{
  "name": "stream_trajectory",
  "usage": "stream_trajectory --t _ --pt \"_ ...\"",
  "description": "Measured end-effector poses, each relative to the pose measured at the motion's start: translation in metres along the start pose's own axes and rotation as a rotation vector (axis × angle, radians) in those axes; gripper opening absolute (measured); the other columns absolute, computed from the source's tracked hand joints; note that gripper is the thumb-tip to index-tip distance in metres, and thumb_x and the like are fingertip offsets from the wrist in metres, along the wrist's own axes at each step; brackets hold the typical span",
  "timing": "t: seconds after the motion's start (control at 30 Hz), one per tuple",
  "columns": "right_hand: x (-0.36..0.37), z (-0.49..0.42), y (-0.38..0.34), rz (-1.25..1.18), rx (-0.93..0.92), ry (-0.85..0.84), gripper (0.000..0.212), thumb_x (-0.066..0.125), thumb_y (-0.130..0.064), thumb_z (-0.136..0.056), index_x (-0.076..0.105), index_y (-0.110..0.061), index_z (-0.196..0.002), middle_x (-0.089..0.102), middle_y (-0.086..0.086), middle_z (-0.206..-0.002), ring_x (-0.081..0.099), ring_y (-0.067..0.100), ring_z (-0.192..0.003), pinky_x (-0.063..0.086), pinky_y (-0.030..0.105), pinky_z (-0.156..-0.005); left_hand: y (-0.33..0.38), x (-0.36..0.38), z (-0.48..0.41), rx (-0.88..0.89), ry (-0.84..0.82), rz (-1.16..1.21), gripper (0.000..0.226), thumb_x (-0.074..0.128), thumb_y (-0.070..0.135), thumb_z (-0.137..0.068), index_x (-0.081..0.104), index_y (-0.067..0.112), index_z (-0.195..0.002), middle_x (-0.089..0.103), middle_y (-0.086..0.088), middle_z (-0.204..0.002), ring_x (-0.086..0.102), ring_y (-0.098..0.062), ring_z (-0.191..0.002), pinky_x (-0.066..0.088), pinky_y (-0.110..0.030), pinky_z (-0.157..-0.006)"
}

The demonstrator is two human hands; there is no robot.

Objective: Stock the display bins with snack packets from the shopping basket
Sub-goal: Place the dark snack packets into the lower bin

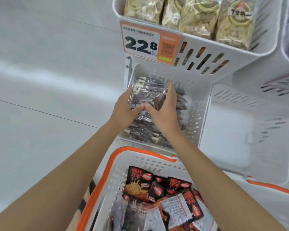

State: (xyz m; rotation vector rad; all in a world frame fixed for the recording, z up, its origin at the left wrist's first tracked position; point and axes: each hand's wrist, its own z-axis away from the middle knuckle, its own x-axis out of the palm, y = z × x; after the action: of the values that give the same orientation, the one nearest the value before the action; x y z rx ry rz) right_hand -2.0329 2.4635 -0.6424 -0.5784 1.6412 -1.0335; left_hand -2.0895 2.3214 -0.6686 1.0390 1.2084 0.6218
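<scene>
Orange-rimmed basket [117,177]: white slotted plastic, at 6 o'clock, nearest the camera, just before the bins.
Black packets [140,182]: printed in red and black, heaped loose in the basket; a few lie back-up and show white labels.
Purple packet [118,212]: at 8 o'clock of that heap, against the basket's left wall.
Left hand [123,110]: grips the clear packet's left edge, fingers curled round it, thumb on its near edge.
Right hand [165,110]: grips the same packet's right side, fingers wrapped along it, thumb on the near edge, tip to tip with the left thumb.
Clear packet [148,95]: see-through, full of dark brown pieces, held between both hands at the centre, over the stack in the lower bin.
Stack [140,130]: more such packets, overlapping, under the hands.
Lower bin [197,104]: white, slotted walls, at 12 o'clock of the basket.
Side bin [223,122]: white, just beside the lower bin at its 3 o'clock.
Tag [145,42]: orange and white, reads 22.8, on the upper bin's front.
Upper bin [198,52]: white, above the lower bin, at 1 o'clock.
Pale packets [198,15]: yellow-green swirled pieces, upright side by side in the upper bin.
Floor [40,80]: grey tiles, from 9 to 11 o'clock.
</scene>
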Motion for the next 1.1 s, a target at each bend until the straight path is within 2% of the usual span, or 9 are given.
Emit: stream_trajectory --t 0.13,0.27,0.37,0.53,0.63,0.73,0.8,0.97,1.1 --pt "-0.005 0.016 0.012 0.156 -0.033 -0.129 0.093 0.067 -0.037 -0.091 0.001 -0.025 -0.157 0.002 -0.004 -0.164 0.002 0.015 -0.151 0.012 0.037 -0.123 -0.003 -0.001 0.017 -0.112 0.024 -0.220 0.084 0.069 0.044 -0.087 0.022 0.029 -0.155 0.032 -0.014 -0.153 0.032 -0.033 -0.141 0.032 -0.049 -0.114" --pt "-0.014 0.024 0.009 0.253 0.008 -0.219 0.091 0.066 -0.042 -0.090 0.006 -0.028 -0.156 -0.001 0.001 -0.164 0.000 0.022 -0.151 0.014 0.045 -0.122 0.012 -0.015 0.044 -0.196 -0.025 -0.211 0.081 0.069 0.033 -0.090 0.023 0.020 -0.155 0.023 -0.012 -0.160 0.024 -0.029 -0.146 0.025 -0.041 -0.118" --pt "-0.029 0.037 -0.003 0.261 0.009 -0.229 0.092 0.068 -0.042 -0.088 0.006 -0.035 -0.156 -0.002 0.002 -0.164 0.001 0.025 -0.151 0.015 0.047 -0.121 0.035 -0.028 0.080 -0.203 0.005 -0.148 0.069 0.070 0.031 -0.090 0.038 0.014 -0.148 0.041 -0.007 -0.151 0.042 -0.022 -0.134 0.033 -0.032 -0.110" --pt "-0.051 0.130 -0.022 0.131 -0.198 -0.056 0.053 0.059 -0.015 -0.094 0.041 -0.022 -0.144 0.044 0.000 -0.140 0.046 0.016 -0.127 0.042 0.035 -0.107 0.050 -0.043 0.169 -0.117 -0.055 -0.234 0.052 0.067 0.030 -0.092 0.049 0.017 -0.139 0.048 -0.003 -0.144 0.042 -0.021 -0.133 0.029 -0.023 -0.101" --pt "-0.052 0.201 -0.016 0.116 -0.094 -0.339 0.041 0.059 -0.018 -0.095 0.050 -0.021 -0.135 0.054 -0.002 -0.121 0.053 0.012 -0.102 0.045 0.027 -0.088 0.043 -0.045 0.214 -0.053 -0.062 -0.350 0.047 0.072 0.027 -0.088 0.057 0.019 -0.132 0.048 -0.004 -0.144 0.041 -0.022 -0.135 0.028 -0.029 -0.110" --pt "-0.040 0.252 0.013 0.237 0.102 -0.820 0.058 0.065 -0.035 -0.093 0.042 -0.018 -0.144 0.046 0.000 -0.144 0.047 0.017 -0.128 0.037 0.023 -0.098 0.043 -0.047 0.242 -0.014 -0.041 -0.357 0.040 0.073 0.024 -0.087 0.062 0.022 -0.126 0.047 -0.001 -0.145 0.039 -0.018 -0.137 0.024 -0.022 -0.111" --pt "-0.029 0.283 0.033 0.358 0.140 -0.965 0.065 0.067 -0.041 -0.090 0.044 -0.016 -0.145 0.043 0.003 -0.146 0.040 0.022 -0.134 0.034 0.028 -0.106 0.045 -0.050 0.255 0.001 -0.009 -0.338 0.038 0.074 0.022 -0.087 0.063 0.024 -0.123 0.049 0.002 -0.143 0.039 -0.014 -0.135 0.021 -0.015 -0.107" --pt "-0.034 0.296 0.051 0.192 0.158 -0.797 0.013 0.061 -0.016 -0.096 0.072 -0.009 -0.096 0.066 -0.003 -0.096 0.063 0.015 -0.091 0.051 0.033 -0.091 0.052 -0.055 0.274 -0.016 -0.069 -0.315 0.040 0.073 0.025 -0.087 0.060 0.026 -0.125 0.055 0.011 -0.133 0.045 -0.005 -0.123 0.027 -0.015 -0.102" --pt "-0.067 0.258 0.035 0.171 0.127 -0.680 0.007 0.062 -0.020 -0.096 0.068 -0.017 -0.093 0.064 -0.007 -0.100 0.063 0.013 -0.097 0.051 0.032 -0.092 0.060 -0.050 0.275 -0.045 -0.074 -0.277 0.042 0.073 0.027 -0.087 0.059 0.026 -0.127 0.053 0.015 -0.125 0.045 0.000 -0.116 0.028 -0.012 -0.096"
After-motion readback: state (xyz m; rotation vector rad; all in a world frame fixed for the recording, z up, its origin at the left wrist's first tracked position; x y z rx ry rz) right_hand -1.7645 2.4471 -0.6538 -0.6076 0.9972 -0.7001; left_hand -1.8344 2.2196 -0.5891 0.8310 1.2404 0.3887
